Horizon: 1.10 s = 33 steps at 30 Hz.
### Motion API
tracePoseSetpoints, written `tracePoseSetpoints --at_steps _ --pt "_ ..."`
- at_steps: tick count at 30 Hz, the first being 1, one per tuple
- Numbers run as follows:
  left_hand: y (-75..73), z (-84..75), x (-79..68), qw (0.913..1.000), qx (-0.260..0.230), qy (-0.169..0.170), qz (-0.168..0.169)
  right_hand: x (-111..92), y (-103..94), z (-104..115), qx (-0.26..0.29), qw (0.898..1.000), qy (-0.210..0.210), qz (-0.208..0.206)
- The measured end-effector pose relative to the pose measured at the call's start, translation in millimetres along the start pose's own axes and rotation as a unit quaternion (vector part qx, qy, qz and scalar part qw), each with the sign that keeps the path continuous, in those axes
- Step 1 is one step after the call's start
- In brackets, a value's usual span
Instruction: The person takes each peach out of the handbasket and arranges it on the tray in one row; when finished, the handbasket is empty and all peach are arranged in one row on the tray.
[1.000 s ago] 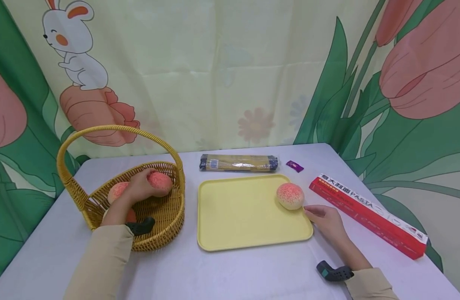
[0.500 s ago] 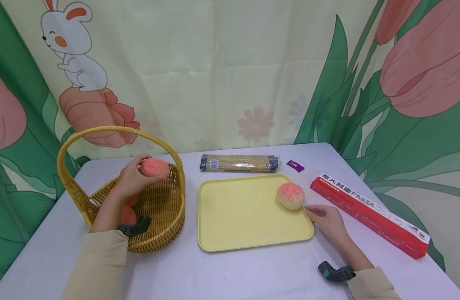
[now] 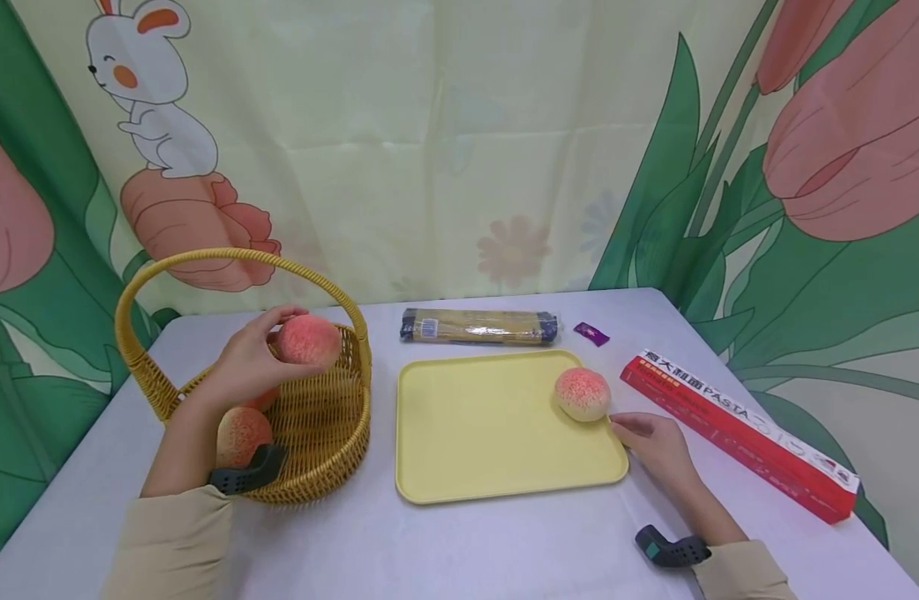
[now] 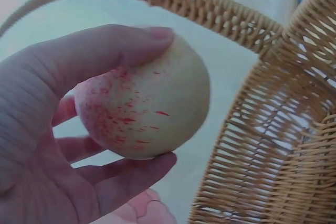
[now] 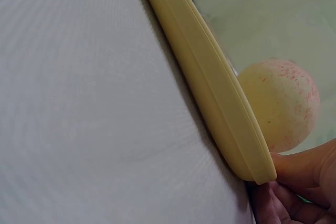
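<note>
Left grip (image 3: pixel 252 358), clamped round one pink-flushed peach (image 3: pixel 309 340), held near the far rim of one handled wicker basket (image 3: pixel 347 458); right grip (image 3: pixel 654 442), thumb and fingers pinching the right edge of one yellow tray (image 3: pixel 474 433), just beside a second peach (image 3: pixel 582 394). Strip of bench (image 3: pixel 459 550) between basket and tray, the near bench edge out of frame. Inside the basket, a third peach (image 3: pixel 243 436) and a fourth peach (image 3: pixel 266 399), the latter mostly hidden behind the left grip; beyond the tray, one wrapped bundle (image 3: pixel 477 327) and one purple packet (image 3: pixel 591 334); right of it, one red box (image 3: pixel 740 435).
</note>
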<state>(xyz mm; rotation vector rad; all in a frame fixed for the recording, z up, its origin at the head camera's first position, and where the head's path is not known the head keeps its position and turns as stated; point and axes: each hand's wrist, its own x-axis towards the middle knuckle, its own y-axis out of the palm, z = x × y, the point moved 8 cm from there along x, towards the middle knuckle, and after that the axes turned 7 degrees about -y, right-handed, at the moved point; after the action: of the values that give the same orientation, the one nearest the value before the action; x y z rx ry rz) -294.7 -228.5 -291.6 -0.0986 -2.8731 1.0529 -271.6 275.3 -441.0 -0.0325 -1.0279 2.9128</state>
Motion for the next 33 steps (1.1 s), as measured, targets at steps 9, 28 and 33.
tracePoseSetpoints --at_steps 9,28,33 --pt "3.2 -23.7 -23.7 0.9975 0.013 0.069 0.010 -1.6 -2.0 0.4 -0.003 1.000 -0.001 -0.002" --pt "90.1 -92.4 -19.0 0.9769 -0.072 0.183 0.085 0.5 -0.9 2.1 0.015 1.000 -0.005 -0.018" --pt "123.7 -96.6 -5.0 0.9709 -0.110 0.174 0.123 0.4 -1.1 1.8 0.015 1.000 -0.004 -0.023"
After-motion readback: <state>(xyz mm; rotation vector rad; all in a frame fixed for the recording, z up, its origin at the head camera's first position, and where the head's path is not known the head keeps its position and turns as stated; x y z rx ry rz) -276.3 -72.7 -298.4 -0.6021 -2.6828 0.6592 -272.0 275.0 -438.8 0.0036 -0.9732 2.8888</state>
